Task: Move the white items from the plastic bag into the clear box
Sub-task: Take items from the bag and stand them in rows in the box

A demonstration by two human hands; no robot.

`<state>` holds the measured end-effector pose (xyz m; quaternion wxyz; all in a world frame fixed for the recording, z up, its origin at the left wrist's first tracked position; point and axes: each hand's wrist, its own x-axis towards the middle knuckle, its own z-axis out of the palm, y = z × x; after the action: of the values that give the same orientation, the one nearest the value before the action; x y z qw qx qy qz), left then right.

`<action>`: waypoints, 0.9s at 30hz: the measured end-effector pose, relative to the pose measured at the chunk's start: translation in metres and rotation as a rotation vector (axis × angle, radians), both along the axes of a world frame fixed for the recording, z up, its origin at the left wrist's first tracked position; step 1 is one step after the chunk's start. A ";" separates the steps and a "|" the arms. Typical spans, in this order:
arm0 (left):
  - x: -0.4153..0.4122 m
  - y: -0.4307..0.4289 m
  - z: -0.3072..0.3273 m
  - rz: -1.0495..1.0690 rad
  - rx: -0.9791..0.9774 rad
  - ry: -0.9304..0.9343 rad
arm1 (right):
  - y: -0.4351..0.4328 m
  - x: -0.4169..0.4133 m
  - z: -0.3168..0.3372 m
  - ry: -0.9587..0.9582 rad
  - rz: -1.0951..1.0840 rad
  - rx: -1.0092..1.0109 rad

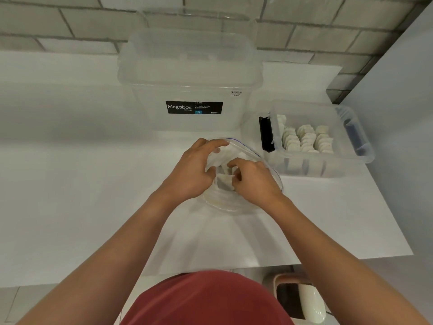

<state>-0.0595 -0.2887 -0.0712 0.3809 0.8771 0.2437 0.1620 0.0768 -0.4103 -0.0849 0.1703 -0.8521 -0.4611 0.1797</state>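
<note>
White items [225, 180] | step: picking from plastic bag [225, 205] | my left grip [189, 171] holds its rim, my right grip [255, 181] pinches one | next, I reckon: lift out, carry to clear box [339, 171]

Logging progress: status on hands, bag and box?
Left hand grips mouth of clear plastic bag. Right hand inside, pinching small white item. Small clear plastic box holds rows of white items; nothing blocking.

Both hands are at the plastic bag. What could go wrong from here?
The right hand pinches a white item inside the plastic bag; it could snag on the crumpled film coming out.
The small clear box already holds neat rows of white items; a careless drop might topple them.
</note>
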 end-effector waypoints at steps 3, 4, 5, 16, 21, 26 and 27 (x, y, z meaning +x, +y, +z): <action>0.000 0.000 0.000 -0.010 -0.004 -0.002 | 0.001 0.004 -0.003 -0.085 -0.017 -0.076; 0.000 0.000 0.000 -0.011 -0.001 -0.003 | 0.002 0.005 -0.002 -0.103 -0.027 -0.078; 0.000 0.000 0.000 -0.011 0.006 -0.003 | 0.003 0.007 -0.001 -0.106 -0.040 -0.073; 0.009 -0.010 0.000 0.027 0.099 0.010 | -0.006 0.028 0.008 -0.095 -0.001 -0.116; 0.011 -0.013 0.006 0.036 0.056 -0.021 | 0.005 0.024 0.001 -0.266 0.352 -0.046; 0.012 -0.014 0.010 0.039 0.021 -0.011 | 0.017 0.025 -0.012 -0.394 0.506 -0.231; 0.012 -0.014 0.011 0.041 0.012 -0.009 | 0.017 0.025 -0.011 -0.407 0.518 -0.237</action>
<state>-0.0474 -0.3024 -0.0606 0.3734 0.8733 0.2589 0.1754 0.1022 -0.3934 -0.0959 -0.0763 -0.7392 -0.6623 0.0957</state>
